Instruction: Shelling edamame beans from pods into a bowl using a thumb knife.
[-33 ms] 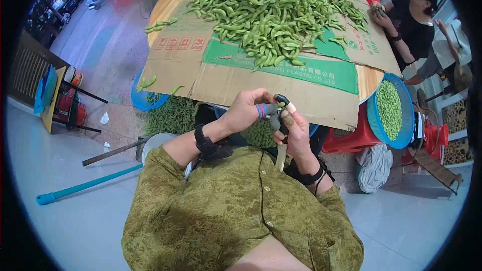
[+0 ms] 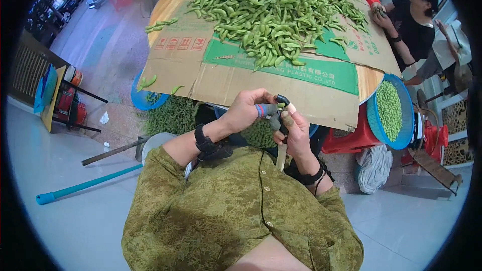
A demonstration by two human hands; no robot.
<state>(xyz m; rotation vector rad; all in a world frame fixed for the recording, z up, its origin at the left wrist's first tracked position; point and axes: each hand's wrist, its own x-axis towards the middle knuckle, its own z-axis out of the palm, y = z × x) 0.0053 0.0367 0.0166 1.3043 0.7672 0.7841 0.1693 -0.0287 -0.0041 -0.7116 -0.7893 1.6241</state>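
Note:
My left hand (image 2: 244, 112) and my right hand (image 2: 296, 131) meet in front of my chest, just below the near edge of the cardboard. Fingers of both are closed and pinched around a small green bean pod (image 2: 282, 105), mostly hidden by the fingertips. Grey, striped and black covers wrap some of my fingertips, and the right thumb looks stained. Beyond the hands, a big heap of green bean pods (image 2: 273, 12) lies on the flattened cardboard (image 2: 236, 88). Below them, partly hidden, are more greens (image 2: 259, 134).
A blue basket of shelled beans (image 2: 390, 110) stands right, beside a red stool (image 2: 344, 143). At left are a blue basin (image 2: 142, 95), piled pods (image 2: 170, 115) and a teal pole (image 2: 90, 184) on the floor. A person in black (image 2: 414, 20) sits at the table's right; another person's arm shows far left.

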